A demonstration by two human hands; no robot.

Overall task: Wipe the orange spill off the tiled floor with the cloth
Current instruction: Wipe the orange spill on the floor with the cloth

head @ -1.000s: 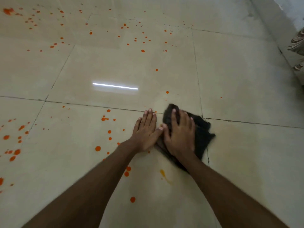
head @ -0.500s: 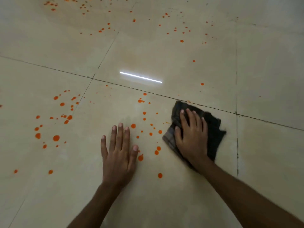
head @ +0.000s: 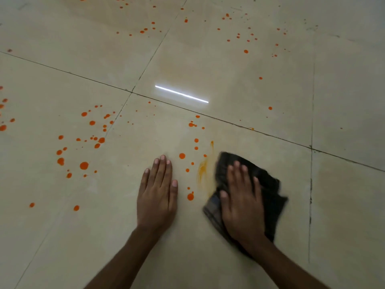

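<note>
Orange droplets [head: 84, 165] are scattered over the beige tiled floor [head: 229, 84], thickest at the left and far side. A dark cloth [head: 268, 192] lies crumpled on the floor at lower right. My right hand [head: 241, 201] presses flat on top of the cloth, fingers spread. Just left of the cloth is a smeared orange streak [head: 203, 172]. My left hand [head: 158, 192] rests flat on the bare tile, fingers together, holding nothing. A few drops [head: 190, 196] lie between my two hands.
Dark grout lines [head: 250, 128] cross the floor diagonally and another runs down the right side. A bright strip of reflected light [head: 181, 94] shines on the tile ahead of my hands.
My right hand has pushed the cloth over drops, leaving a smeared orange streak at its left. The left hand stays flat on the tile, and the view has shifted closer.
</note>
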